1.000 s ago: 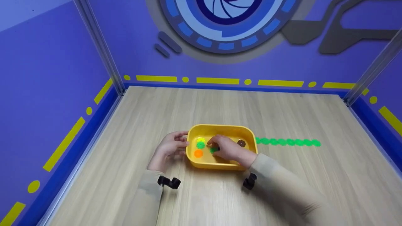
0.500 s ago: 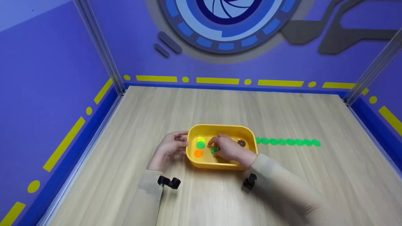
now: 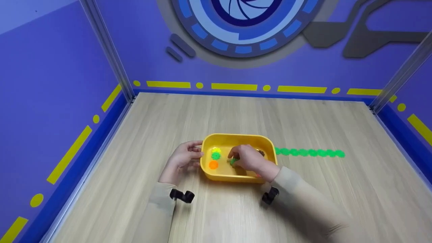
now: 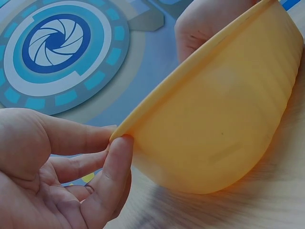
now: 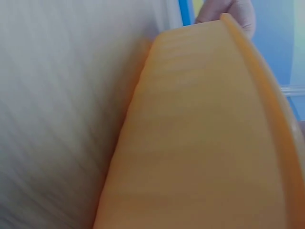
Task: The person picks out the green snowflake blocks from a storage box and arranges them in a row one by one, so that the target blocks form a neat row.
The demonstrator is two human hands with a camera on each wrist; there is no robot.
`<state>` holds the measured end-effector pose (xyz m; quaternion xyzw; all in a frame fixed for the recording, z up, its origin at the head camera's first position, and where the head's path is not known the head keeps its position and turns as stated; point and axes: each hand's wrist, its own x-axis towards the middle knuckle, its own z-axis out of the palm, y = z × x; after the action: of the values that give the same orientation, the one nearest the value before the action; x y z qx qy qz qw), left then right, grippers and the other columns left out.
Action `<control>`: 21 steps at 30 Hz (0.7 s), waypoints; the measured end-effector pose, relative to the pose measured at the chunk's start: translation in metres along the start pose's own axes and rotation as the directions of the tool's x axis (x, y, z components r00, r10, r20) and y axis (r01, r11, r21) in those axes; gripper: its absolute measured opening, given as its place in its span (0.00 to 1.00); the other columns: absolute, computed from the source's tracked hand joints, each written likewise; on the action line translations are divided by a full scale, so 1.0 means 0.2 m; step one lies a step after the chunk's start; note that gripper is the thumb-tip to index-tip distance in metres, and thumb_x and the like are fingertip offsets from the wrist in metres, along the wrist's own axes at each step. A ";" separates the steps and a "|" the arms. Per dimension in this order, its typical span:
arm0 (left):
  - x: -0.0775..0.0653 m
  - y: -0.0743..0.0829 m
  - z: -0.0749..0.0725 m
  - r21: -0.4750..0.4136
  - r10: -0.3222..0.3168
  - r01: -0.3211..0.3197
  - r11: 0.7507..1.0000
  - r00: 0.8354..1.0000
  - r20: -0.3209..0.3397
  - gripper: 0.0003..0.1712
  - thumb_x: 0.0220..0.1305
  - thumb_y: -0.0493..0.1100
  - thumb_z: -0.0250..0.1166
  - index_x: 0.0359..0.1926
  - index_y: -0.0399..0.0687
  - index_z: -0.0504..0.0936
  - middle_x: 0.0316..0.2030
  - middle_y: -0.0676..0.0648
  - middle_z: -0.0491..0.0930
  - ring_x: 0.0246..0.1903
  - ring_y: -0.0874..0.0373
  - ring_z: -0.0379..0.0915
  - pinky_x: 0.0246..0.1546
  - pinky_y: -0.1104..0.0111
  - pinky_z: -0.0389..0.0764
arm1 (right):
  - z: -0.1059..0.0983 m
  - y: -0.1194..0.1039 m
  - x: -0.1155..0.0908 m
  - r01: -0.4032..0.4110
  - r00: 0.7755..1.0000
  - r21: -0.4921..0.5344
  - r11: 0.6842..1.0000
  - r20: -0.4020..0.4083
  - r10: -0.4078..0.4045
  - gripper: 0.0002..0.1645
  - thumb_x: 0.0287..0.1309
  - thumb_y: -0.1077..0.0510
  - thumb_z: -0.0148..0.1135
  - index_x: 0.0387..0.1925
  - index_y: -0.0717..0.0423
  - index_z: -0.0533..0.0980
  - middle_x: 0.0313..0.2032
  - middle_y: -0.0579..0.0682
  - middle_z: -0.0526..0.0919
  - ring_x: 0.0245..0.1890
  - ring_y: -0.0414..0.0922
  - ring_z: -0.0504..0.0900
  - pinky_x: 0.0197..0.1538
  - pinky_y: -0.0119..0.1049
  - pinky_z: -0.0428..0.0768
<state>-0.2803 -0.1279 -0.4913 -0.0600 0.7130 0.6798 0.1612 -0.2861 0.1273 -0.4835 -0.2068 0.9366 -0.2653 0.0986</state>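
Note:
A yellow plastic bin [image 3: 229, 178] stands on the table. My left hand [image 3: 182, 156] holds its left end; in the left wrist view the rim of the bin [image 4: 209, 129] lies between thumb and fingers. Inside the bin, my right hand [image 3: 249, 158] pinches a green notched disc [image 3: 233, 162], mostly covered by the fingers. At the bin's left end lie a yellow disc [image 3: 216, 150], a green disc [image 3: 215, 156] and an orange disc [image 3: 213, 164]. A dark brown disc [image 3: 261, 153] shows behind the right hand. Only the bin's outer wall [image 5: 190, 133] fills the right wrist view.
From the bin's right side a straight row of several green discs [image 3: 312, 153] runs to the right along the wooden table [image 3: 209, 212]. Blue-purple panels [image 3: 145, 67] wall in the table at the back and both sides.
My right hand has shifted slightly right within the bin, bringing the green disc along and covering more of the brown one. The left hand and the bin stay in place.

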 end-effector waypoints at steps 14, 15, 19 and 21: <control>-0.01 0.01 0.00 0.015 -0.007 0.007 1.000 1.000 0.004 0.31 0.66 0.28 0.65 0.70 0.42 0.74 0.39 0.48 0.74 0.27 0.59 0.76 0.33 0.64 0.89 | -0.09 0.06 -0.09 -0.036 0.995 0.157 0.987 -0.091 0.051 0.08 0.53 0.66 0.76 0.37 0.55 0.88 0.34 0.47 0.90 0.32 0.40 0.83 0.43 0.38 0.86; -0.01 0.01 0.00 0.012 -0.008 0.008 1.000 1.000 0.004 0.31 0.66 0.28 0.66 0.70 0.42 0.74 0.39 0.48 0.74 0.27 0.59 0.76 0.33 0.64 0.89 | -0.09 0.07 -0.09 -0.047 0.993 0.175 0.983 -0.095 0.065 0.08 0.53 0.66 0.76 0.37 0.55 0.88 0.34 0.47 0.90 0.32 0.40 0.83 0.43 0.37 0.87; -0.01 0.01 0.00 -0.002 -0.013 0.013 1.000 1.000 0.001 0.31 0.65 0.28 0.66 0.70 0.42 0.74 0.40 0.48 0.74 0.29 0.59 0.76 0.32 0.65 0.88 | -0.13 0.09 -0.12 -0.070 0.988 0.246 0.967 -0.117 0.101 0.08 0.53 0.66 0.76 0.37 0.57 0.88 0.35 0.51 0.90 0.30 0.41 0.84 0.40 0.37 0.88; -0.01 0.01 0.00 -0.003 -0.016 0.016 1.000 1.000 -0.003 0.32 0.65 0.27 0.66 0.69 0.42 0.75 0.40 0.47 0.75 0.29 0.59 0.76 0.32 0.66 0.88 | -0.14 0.10 -0.14 -0.077 0.986 0.276 0.958 -0.123 0.115 0.07 0.54 0.66 0.75 0.37 0.58 0.88 0.35 0.52 0.90 0.30 0.42 0.85 0.40 0.37 0.89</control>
<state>-0.2793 -0.1281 -0.4895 -0.0669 0.7118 0.6793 0.1655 -0.2764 0.1671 -0.4682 -0.1267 0.9051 -0.3990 0.0739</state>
